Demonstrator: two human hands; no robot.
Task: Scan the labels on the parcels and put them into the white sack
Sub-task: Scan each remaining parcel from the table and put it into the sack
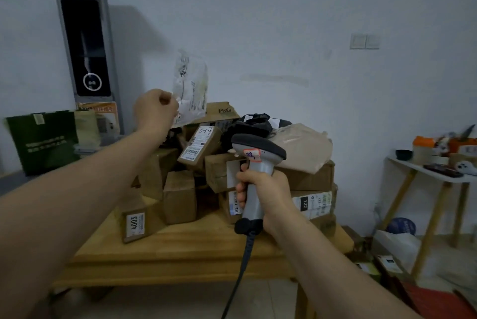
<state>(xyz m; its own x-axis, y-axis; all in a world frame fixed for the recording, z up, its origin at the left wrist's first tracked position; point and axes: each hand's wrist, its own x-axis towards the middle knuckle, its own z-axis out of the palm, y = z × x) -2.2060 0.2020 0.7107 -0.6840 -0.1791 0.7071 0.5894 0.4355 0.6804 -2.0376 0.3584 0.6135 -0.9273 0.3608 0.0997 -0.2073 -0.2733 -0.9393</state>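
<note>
Left hand pinches the white parcel aloft at upper centre, label showing; right hand has its fingers wrapped round the scanner, ready to read it.

One wide-angle camera on the person's head, faced forward and a little down. Both forearms came in from the bottom corners. Left hand with white bag parcel sat centre-left. Right hand with scanner was near, at centre. Table and box pile filled mid-frame, close. Wall took the upper frame.
</note>
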